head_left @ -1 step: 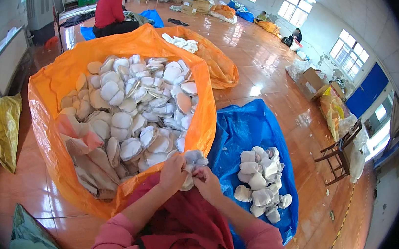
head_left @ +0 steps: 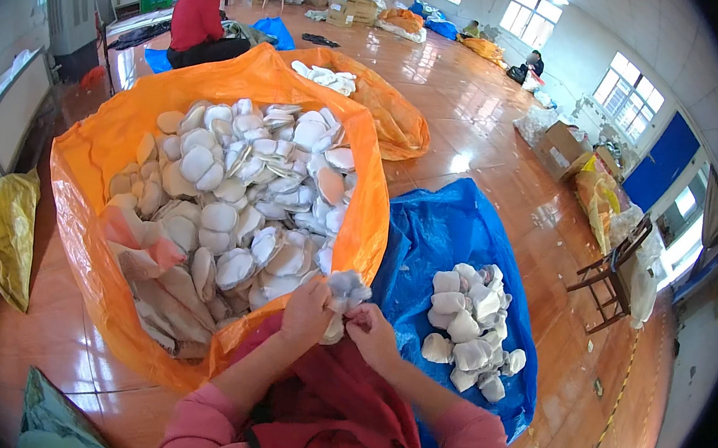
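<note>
Nearest the camera, both hands meet over the person's lap: the left hand [head_left: 306, 311] and the right hand [head_left: 374, 336] are each closed on the same small pale grey padded piece [head_left: 346, 292], pinching and folding it between the fingers just above the near rim of the orange sack [head_left: 79, 192]. That piece sits right at the gap between the two bags, touching both hands and nothing else that can be made out. To the right, on the blue sheet [head_left: 455, 235], lies a modest heap of bundled white pieces [head_left: 470, 325], gathered toward its near right side with most of the sheet bare. To the left, the orange sack is heaped nearly to its far rim with loose flat white and beige pads [head_left: 247, 194]. Judging by the two piles, only a small share has been handled and the bulk is left. Farther off on the wooden floor [head_left: 477, 122], a second orange bag [head_left: 389, 112] holds a few white pieces, and beyond it a person in red [head_left: 196, 20] sits among more bags.
</note>
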Demonstrator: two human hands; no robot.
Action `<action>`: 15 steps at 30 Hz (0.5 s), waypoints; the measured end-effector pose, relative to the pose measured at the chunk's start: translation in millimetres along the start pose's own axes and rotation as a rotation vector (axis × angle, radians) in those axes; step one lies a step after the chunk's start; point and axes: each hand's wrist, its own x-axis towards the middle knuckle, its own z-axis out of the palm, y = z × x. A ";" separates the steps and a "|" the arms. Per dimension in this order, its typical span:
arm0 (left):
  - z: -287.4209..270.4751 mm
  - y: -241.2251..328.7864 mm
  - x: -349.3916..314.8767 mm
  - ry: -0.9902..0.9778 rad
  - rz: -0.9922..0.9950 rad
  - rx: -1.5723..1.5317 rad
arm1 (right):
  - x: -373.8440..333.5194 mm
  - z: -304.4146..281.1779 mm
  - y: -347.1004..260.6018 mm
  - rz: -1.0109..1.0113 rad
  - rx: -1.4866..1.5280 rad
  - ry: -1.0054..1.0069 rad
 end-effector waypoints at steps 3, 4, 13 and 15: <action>-26.6 -9.2 -8.3 -0.207 0.277 0.126 | -29.9 10.3 -0.7 0.054 0.100 0.085; -33.7 -14.1 -13.5 -0.288 0.365 0.166 | -30.1 13.0 -1.2 -0.022 0.012 0.073; -65.7 -1.7 -41.9 -0.591 0.736 0.160 | -20.1 26.5 5.4 -0.117 0.071 -0.603; -71.8 9.8 -40.2 -0.541 0.674 0.178 | -23.4 27.3 8.0 -0.008 0.065 -0.566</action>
